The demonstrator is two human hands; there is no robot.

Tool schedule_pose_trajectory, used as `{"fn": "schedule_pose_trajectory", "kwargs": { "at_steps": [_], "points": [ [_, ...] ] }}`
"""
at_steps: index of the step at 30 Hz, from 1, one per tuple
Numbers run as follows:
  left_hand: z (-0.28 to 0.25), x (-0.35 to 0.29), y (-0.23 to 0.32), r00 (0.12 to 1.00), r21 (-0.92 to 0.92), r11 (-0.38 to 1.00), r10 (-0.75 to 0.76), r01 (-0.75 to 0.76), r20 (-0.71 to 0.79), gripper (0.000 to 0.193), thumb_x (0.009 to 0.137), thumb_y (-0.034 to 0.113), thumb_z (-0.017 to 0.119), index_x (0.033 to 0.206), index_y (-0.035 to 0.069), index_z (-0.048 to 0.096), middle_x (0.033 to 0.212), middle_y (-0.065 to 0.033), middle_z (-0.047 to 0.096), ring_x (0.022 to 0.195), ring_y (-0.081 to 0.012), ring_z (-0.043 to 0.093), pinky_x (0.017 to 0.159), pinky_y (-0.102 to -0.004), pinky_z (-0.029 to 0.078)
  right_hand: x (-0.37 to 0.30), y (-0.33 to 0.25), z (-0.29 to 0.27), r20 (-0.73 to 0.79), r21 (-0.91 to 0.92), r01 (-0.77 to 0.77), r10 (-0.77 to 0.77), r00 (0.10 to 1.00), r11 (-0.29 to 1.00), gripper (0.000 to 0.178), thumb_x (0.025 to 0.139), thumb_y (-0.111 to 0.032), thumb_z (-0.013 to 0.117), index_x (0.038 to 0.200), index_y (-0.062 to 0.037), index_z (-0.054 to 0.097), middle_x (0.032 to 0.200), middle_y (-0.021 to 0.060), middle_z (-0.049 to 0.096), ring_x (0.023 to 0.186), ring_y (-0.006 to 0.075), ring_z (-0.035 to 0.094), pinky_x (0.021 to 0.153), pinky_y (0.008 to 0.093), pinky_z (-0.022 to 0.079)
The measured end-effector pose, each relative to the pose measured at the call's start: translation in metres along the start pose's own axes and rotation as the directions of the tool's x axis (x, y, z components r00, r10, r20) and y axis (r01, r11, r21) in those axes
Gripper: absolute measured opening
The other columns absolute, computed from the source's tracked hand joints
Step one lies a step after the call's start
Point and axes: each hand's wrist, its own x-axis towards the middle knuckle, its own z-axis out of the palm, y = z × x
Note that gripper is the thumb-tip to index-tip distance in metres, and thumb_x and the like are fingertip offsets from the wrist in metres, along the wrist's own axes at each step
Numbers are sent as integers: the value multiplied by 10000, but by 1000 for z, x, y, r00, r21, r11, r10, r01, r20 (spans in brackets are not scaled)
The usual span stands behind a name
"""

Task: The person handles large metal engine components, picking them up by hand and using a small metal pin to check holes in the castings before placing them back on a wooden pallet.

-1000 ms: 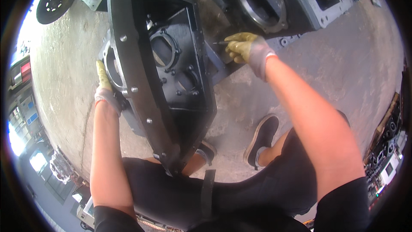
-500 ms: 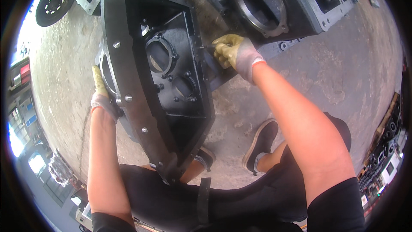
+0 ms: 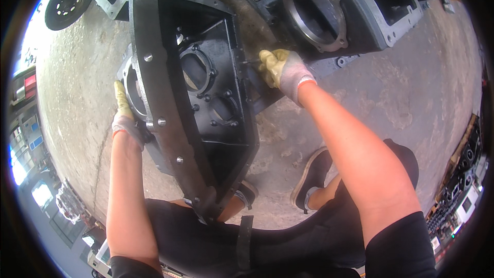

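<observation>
A large black cast metal housing stands tilted in front of me, with its hollow inside and round bored openings showing. My left hand, in a yellow-coated glove, rests against its left flank, fingers stretched out beside a round machined opening. On the other side, my right hand, gloved alike, has its fingers closed around the end of a thin dark rod. The rod meets the housing's right wall; my fingers hide its rear end, and its exact kind cannot be made out.
Another black housing with a large round bore lies at the far right. At the far left are a pale-edged casting and a dark wheel. My shoes stand on the concrete floor. Machine parts line the right edge.
The near housing appears slightly further right and lower in view, my left hand with it. My right hand stays at the rod, its fingers slightly shifted.
</observation>
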Motion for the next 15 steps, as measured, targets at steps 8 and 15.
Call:
{"fn": "schedule_pose_trajectory", "kwargs": {
  "at_steps": [8,15],
  "points": [
    [32,-36,3,990,-165,978,-134,125,-42,902,910,830,364,1506,163,478,1461,-30,577,1395,-231,462,1192,-371,344,-17,-30,-13,92,-99,-134,143,985,986,408,965,-399,598,907,-6,689,732,88,666,632,183,619,671,317,501],
    [6,-25,0,976,-83,973,-215,216,19,933,856,871,416,1419,145,581,1368,-54,651,1242,-257,603,1085,-379,474,-2,-15,0,106,106,-140,129,986,984,378,967,-406,646,901,-34,656,716,70,630,539,144,535,501,294,431]
  ]
}}
